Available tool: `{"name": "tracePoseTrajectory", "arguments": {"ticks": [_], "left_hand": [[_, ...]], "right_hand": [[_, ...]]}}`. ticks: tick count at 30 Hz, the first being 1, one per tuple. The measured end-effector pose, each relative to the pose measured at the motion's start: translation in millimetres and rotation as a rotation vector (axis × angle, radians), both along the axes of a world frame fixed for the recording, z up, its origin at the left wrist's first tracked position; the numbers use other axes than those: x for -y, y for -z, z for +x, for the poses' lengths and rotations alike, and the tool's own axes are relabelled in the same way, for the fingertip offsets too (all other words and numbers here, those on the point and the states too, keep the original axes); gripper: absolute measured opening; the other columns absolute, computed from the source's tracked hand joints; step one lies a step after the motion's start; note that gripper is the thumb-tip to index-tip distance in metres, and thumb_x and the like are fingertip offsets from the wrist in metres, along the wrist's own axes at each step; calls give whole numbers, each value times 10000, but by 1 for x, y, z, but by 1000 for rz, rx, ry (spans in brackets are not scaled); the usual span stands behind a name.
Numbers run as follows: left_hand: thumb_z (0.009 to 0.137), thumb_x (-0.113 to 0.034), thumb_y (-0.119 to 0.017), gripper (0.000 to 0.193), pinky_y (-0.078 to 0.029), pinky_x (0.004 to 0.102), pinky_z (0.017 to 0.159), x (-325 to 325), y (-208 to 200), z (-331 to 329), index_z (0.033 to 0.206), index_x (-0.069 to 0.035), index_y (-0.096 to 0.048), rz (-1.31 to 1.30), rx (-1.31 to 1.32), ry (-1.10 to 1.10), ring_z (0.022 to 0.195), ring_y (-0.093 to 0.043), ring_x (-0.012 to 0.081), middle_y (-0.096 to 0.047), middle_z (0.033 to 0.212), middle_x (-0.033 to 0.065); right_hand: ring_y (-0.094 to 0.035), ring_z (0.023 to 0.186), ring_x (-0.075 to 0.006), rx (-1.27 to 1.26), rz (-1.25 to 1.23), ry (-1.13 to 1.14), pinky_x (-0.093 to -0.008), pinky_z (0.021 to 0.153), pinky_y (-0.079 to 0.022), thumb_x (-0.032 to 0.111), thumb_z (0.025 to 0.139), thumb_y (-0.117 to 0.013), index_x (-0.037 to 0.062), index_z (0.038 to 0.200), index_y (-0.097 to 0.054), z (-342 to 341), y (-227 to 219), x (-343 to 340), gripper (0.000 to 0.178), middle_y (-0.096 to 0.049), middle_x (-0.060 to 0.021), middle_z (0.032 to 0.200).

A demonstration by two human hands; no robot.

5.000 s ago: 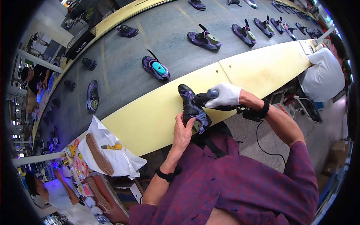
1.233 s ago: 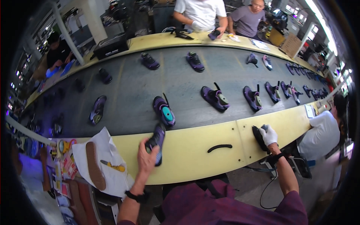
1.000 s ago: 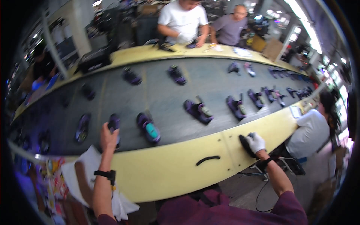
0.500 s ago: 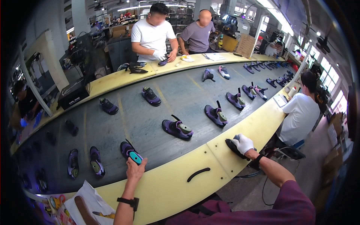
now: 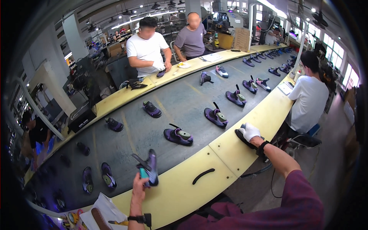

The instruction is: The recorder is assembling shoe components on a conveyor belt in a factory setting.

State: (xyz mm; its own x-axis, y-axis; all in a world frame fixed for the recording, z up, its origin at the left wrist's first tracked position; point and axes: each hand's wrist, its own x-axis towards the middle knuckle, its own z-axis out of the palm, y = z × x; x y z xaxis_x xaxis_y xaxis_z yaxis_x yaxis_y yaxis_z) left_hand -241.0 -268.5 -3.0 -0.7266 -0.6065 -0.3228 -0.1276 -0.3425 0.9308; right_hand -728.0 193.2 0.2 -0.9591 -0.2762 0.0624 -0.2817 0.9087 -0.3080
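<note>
My bare left hand (image 5: 139, 185) grips a black-and-purple shoe (image 5: 152, 168) at its heel, by a teal insert (image 5: 143, 173). The shoe is tilted up on its side, with its loose strap sticking out to the left, above the near edge of the grey belt. In a white glove, my right hand (image 5: 251, 131) is closed over a dark shoe (image 5: 241, 138) on the yellow ledge; the glove hides part of it. Between my hands, a curved black strip (image 5: 203, 175) lies on the ledge.
More shoes, such as one with a green insert (image 5: 178, 135), stand spaced along the belt (image 5: 168, 153). At the lower left are white paper (image 5: 109, 207) and a brown strip (image 5: 100, 219). Two people stand across the belt; another person (image 5: 308, 99) sits at the right.
My left hand has raised the shoe with the teal insert off the belt and turned it up on its side. My right hand stays on the dark shoe. The view has shifted slightly.
</note>
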Motion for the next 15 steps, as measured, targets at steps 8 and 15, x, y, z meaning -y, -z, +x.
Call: {"name": "tracePoseTrajectory", "arguments": {"ticks": [8, 15], "left_hand": [[869, -86, -644, 748, -422, 495, 1225, -163, -10, -10, 1596, -36, -475, -1027, 67, 684, 1394, -559, 438, -552, 1556, 243], [1034, -236, -627, 567, -444, 439, 1212, -153, -23, -28, 1571, -73, -549, -863, 79, 858, 1412, -585, 376, -613, 1537, 199]], "right_hand": [[-732, 981, -391, 43, -254, -890, -486, 864, -594, 212, 981, -721, 135, 1373, -702, 146, -2, 68, 401, -745, -207, 1066], [-707, 1034, -392, 341, -511, -942, -469, 898, -576, 166, 956, -756, 155, 1249, -756, 263, 15, 80, 293, -694, -156, 1149]]}}
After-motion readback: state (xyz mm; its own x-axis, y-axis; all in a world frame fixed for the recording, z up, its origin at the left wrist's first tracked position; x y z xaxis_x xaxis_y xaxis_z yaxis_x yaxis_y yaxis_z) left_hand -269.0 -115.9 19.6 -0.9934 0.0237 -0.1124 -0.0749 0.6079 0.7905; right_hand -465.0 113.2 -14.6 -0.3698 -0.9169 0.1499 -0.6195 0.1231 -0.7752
